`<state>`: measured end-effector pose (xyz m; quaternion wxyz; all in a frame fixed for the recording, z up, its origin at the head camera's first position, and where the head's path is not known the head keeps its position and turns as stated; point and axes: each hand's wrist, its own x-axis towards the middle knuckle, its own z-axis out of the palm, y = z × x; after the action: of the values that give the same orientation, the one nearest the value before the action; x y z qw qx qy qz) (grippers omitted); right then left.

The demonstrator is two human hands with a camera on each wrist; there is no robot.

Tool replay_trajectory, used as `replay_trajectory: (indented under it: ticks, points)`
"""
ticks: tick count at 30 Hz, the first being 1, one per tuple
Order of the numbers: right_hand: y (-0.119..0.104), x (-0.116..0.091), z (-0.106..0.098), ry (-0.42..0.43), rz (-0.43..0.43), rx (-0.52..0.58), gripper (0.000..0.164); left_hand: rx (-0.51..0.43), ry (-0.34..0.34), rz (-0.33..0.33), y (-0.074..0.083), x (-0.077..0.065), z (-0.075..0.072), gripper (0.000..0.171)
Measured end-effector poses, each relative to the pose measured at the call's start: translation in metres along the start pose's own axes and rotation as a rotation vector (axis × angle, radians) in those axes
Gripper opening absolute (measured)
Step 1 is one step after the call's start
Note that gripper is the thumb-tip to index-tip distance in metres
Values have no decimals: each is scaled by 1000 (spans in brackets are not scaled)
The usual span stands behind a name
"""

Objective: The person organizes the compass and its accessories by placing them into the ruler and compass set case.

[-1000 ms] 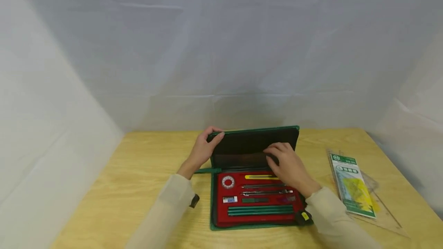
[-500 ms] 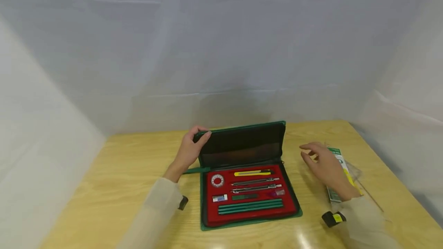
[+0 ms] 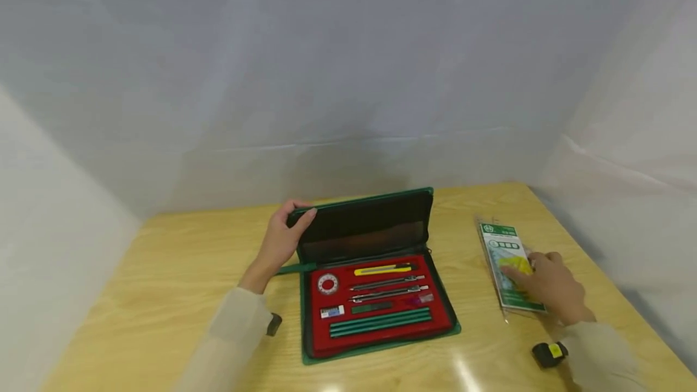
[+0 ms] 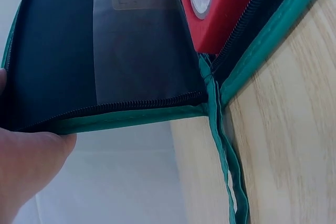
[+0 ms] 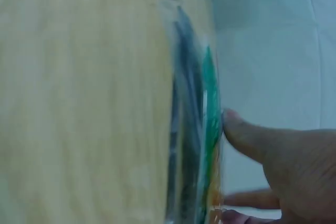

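A green zip case (image 3: 381, 352) of drawing tools lies on the table, its dark lid (image 3: 370, 219) raised. My left hand (image 3: 280, 238) grips the lid's upper left corner, thumb on the inner face. In the left wrist view a clear pocket (image 4: 136, 56) lines the lid. To the right, my right hand (image 3: 552, 283) touches a clear packet of set squares (image 3: 498, 259) with a green and yellow card. Its thumb lies over the card, and its other fingers are at the packet's right side. The right wrist view shows the thumb and fingers apart on the packet's face, somewhat blurred.
The case's red tray (image 3: 321, 343) holds a yellow utility knife (image 3: 383, 269), a white ring (image 3: 328, 284), an eraser (image 3: 332, 311), two metal compasses and green pencils (image 3: 380, 322). A green strap (image 3: 296, 268) extends left. White sheeting (image 3: 348, 77) stands behind the table (image 3: 179, 271).
My right hand has left the lid's inner pocket and moved right onto the set-square packet. My left hand keeps its grip on the lid. The head view has shifted rightward.
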<state>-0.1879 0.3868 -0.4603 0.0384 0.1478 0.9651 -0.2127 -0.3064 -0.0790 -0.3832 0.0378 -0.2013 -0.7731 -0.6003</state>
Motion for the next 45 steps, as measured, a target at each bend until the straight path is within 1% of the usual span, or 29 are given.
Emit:
replay_trajectory:
  ticks: [4,6,8,10,14,19,23,25,27,29,32,35,36,38,39,42,43,45]
  points:
    - [-3,0,3,43,-30,4,89,-3,3,8,0,-1,-1,23]
    - [-3,0,3,56,-24,16,87,-5,5,17,0,-1,0,22]
    - [0,2,3,66,-12,33,87,-7,9,22,1,-1,0,22]
    - [3,4,4,77,-17,47,85,-7,14,20,1,-2,0,21]
    - [12,8,4,104,-30,88,75,-1,17,19,-1,-1,1,22]
    - [20,9,-2,132,-13,139,67,1,14,14,-1,0,3,23]
    - [22,9,-4,191,5,167,64,0,17,14,-1,1,4,23]
    - [22,8,-5,237,18,191,61,3,18,16,-1,2,5,23]
    - [20,7,-6,293,3,219,56,-3,19,17,0,3,6,23]
    - [18,6,-8,359,-44,257,50,-10,20,16,0,3,8,23]
    - [13,9,-11,449,-139,326,41,-14,24,20,0,3,9,22]
    - [6,18,-11,528,-210,375,38,-11,27,33,-1,4,11,22]
    - [2,20,-10,548,-233,375,38,-13,28,38,-2,4,12,22]
    - [-7,23,-10,564,-307,374,35,-19,30,49,-2,5,14,22]
    - [-13,24,-10,567,-358,367,32,-23,31,54,-3,6,15,21]
    - [-34,21,-9,554,-546,327,24,-22,38,61,-3,7,18,21]
    - [-42,21,-8,544,-610,318,23,-22,39,63,-4,7,18,21]
    - [-58,23,-5,545,-708,284,23,-19,39,67,-4,7,19,20]
